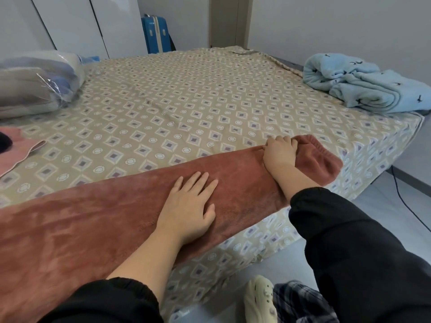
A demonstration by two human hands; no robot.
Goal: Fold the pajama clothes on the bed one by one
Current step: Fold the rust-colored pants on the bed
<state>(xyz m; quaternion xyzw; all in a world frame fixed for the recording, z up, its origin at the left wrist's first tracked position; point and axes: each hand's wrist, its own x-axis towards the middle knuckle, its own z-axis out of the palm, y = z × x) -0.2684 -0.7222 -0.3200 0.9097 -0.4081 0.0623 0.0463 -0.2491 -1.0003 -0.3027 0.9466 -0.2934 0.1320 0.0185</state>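
Rust-brown fleece pajama trousers (93, 217) lie stretched along the near edge of the bed (186, 101), their elastic cuff (319, 159) at the right end. My left hand (189, 206) presses flat on the middle of the leg, fingers straight and spread. My right hand (277, 155) rests near the cuff with its fingers curled over the far edge of the fabric, gripping it. A pink garment (16, 152) lies at the left edge of the bed, partly out of view.
A light blue blanket (363, 85) is bundled at the bed's far right corner. A plastic-wrapped bedding pack (35, 82) sits at the far left. A blue suitcase (156, 33) stands by the wall. My slippered foot (261, 299) is on the floor by the bed's corner.
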